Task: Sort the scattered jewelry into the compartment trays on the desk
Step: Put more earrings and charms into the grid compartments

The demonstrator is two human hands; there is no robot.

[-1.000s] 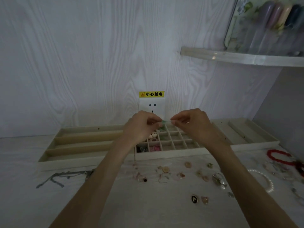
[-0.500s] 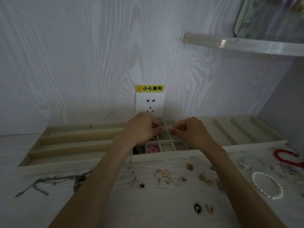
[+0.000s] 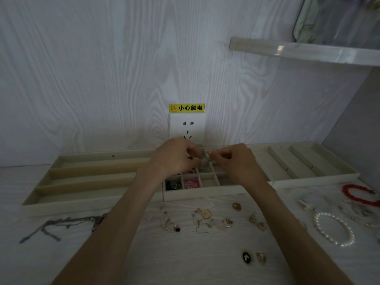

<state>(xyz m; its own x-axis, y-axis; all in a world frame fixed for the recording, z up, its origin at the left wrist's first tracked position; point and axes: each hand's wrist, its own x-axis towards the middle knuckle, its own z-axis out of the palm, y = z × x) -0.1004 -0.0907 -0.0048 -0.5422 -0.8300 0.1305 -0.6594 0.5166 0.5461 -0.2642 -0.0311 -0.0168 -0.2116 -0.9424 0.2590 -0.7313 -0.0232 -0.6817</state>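
**Both hands pinch a small green piece over the grid tray**

At nine o'clock lies a long-slotted cream tray (image 3: 86,182). At centre, the left hand (image 3: 174,159) and right hand (image 3: 236,161) pinch a small greenish piece (image 3: 204,159) above the square-celled grid tray (image 3: 205,190). At three o'clock, a round pearl bracelet (image 3: 334,229) rests on woodgrain.

three trays (image 3: 86,177); two hands (image 3: 176,159); two bracelets (image 3: 334,229)

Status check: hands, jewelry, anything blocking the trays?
Left hand and right hand pinch a small green piece over the grid tray. Loose jewelry on desk. Nothing blocking.
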